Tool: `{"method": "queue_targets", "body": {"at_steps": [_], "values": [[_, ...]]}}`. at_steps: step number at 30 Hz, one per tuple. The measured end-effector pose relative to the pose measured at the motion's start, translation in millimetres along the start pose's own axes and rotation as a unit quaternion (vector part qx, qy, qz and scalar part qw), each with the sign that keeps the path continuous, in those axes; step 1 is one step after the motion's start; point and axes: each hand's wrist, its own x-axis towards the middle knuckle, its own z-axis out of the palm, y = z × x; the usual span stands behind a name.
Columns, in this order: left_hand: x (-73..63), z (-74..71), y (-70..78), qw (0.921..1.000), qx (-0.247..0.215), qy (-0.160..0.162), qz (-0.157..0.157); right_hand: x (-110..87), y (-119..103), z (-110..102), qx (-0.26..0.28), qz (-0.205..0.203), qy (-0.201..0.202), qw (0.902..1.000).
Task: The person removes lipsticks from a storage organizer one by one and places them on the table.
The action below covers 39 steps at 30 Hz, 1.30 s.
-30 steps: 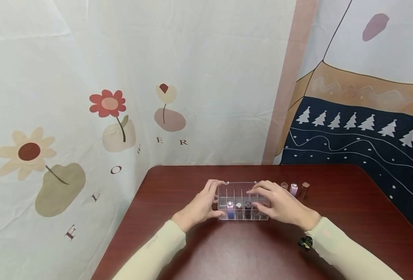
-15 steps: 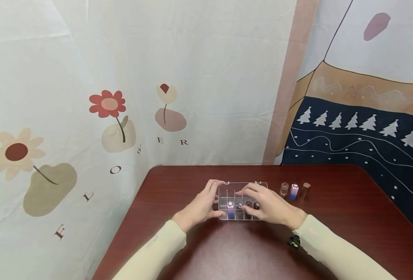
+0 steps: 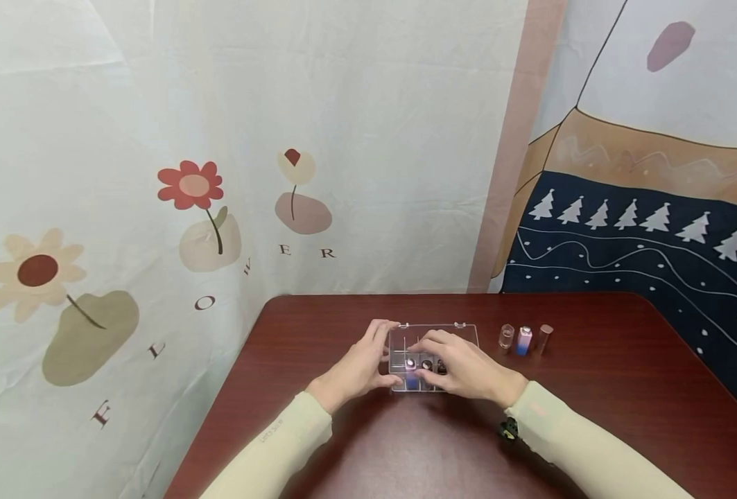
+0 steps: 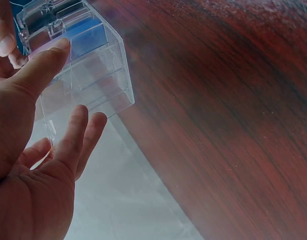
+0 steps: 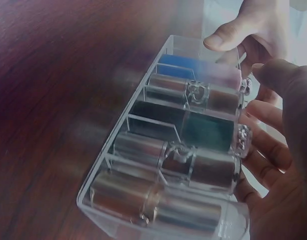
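A clear plastic lipstick organizer with dividers stands on the table, a row of lipsticks in its front compartments. My left hand grips its left end, thumb at the front and fingers at the back. Over the middle and right part reaches my right hand, its fingertips at the tops of the lipsticks on the left. In the right wrist view a blue-and-pink lipstick is beside a clear-and-brown one, a dark green one and others. In the head view my right hand hides the right-hand lipsticks.
To the right of the organizer stand a clear-capped tube, another blue-and-pink lipstick and a brownish tube. The dark red wooden table ends at a printed curtain behind.
My right hand has slid left along the row of lipsticks, uncovering the three tubes standing at the right. The left hand and the organizer have stayed in place.
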Motion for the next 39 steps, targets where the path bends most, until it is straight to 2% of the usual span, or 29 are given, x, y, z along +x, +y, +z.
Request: {"method": "queue_targets", "body": {"at_steps": [6,14,25,39], "values": [[0.2,-0.4,1.2,1.0,-0.004,-0.001,0.003,2.3,-0.7,6.5,-0.005,0.022,-0.013,0.9997],[0.6,-2.0,1.8,1.0,0.001,0.004,0.002,6.5,-3.7,6.6,-0.022,0.016,-0.009,0.9996],[-1.4,-1.2,0.2,0.9998,-0.019,-0.005,-0.005,6.6,-5.3,9.1,-0.026,0.026,-0.016,0.9992],[-2.3,-1.4,1.6,1.0,0.003,-0.001,-0.005,7.7,-8.7,9.4,-0.027,0.032,-0.011,0.9991]]}}
